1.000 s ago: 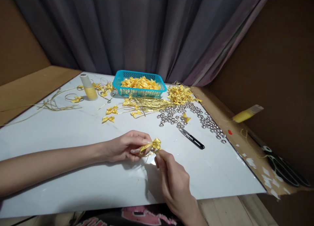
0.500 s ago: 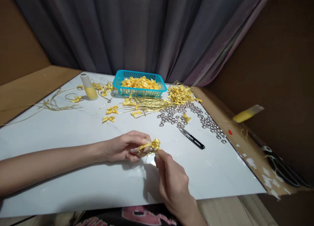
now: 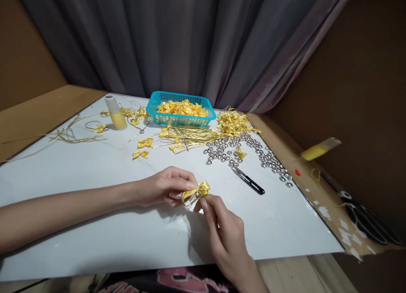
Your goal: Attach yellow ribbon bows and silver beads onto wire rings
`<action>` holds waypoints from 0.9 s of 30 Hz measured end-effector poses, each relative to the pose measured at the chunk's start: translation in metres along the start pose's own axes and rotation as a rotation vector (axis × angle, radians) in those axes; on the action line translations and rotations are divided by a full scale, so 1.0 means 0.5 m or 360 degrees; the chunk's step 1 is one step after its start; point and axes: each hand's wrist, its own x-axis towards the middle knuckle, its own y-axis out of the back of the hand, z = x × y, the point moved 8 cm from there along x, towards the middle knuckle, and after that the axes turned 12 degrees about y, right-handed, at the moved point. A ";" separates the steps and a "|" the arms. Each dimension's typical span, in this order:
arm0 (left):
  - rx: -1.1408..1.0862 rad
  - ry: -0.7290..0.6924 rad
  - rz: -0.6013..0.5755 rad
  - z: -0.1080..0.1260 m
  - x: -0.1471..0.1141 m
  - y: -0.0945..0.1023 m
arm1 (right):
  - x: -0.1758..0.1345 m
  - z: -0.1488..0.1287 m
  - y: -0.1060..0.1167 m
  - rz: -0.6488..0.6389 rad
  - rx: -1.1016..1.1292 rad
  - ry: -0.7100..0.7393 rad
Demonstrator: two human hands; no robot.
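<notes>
Above the white tabletop (image 3: 114, 225), a yellow ribbon bow (image 3: 203, 187) with a loop of gold cord sits between my two hands. My left hand (image 3: 168, 187) pinches it from the left side, thumb on top. On the right, the thumb and forefinger of my right hand (image 3: 225, 231) close on the lower right of the bow, by a small silver bell-like piece (image 3: 198, 195). Whether the right fingertips grip the cord or the silver piece is too small to tell.
Behind stands a blue basket (image 3: 180, 123) of yellow bows. Gold cords (image 3: 199, 135), a heap of finished-looking bows (image 3: 234, 121) and scattered silver pieces (image 3: 274, 161) lie nearby. Thread snips (image 3: 249, 181) rest at right, scissors (image 3: 364, 216) beyond, a yellow thread spool (image 3: 117, 115) at left.
The bow has shifted slightly right and turned a little, so the silver piece shows more clearly. My right fingers have moved in under it; my left hand keeps its pinch.
</notes>
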 end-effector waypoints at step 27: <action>-0.0207 0.0031 -0.0037 -0.005 0.004 -0.003 | -0.001 -0.007 0.009 -0.0048 0.0122 -0.0110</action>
